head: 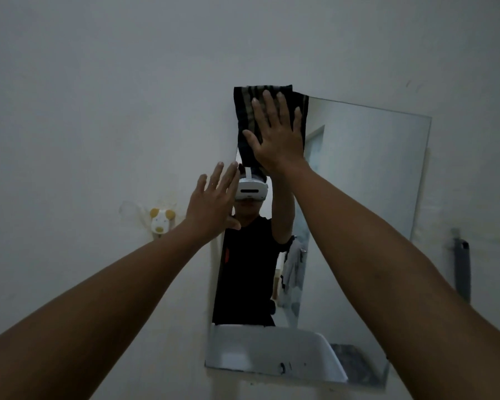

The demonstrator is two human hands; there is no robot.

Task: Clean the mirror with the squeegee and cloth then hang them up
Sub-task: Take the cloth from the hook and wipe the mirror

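A frameless mirror (pixel 367 180) hangs on the white wall. My right hand (pixel 274 134) lies flat, fingers spread, pressing a dark striped cloth (pixel 244 116) against the mirror's top left corner. My left hand (pixel 214 200) is flat and empty, fingers apart, at the mirror's left edge, lower down. A grey squeegee (pixel 462 267) hangs on the wall to the right of the mirror, away from both hands.
A small white and yellow animal-shaped hook (pixel 160 220) sticks to the wall left of the mirror. The mirror reflects a person with a white headset, a white basin and a doorway. Bare wall surrounds the mirror.
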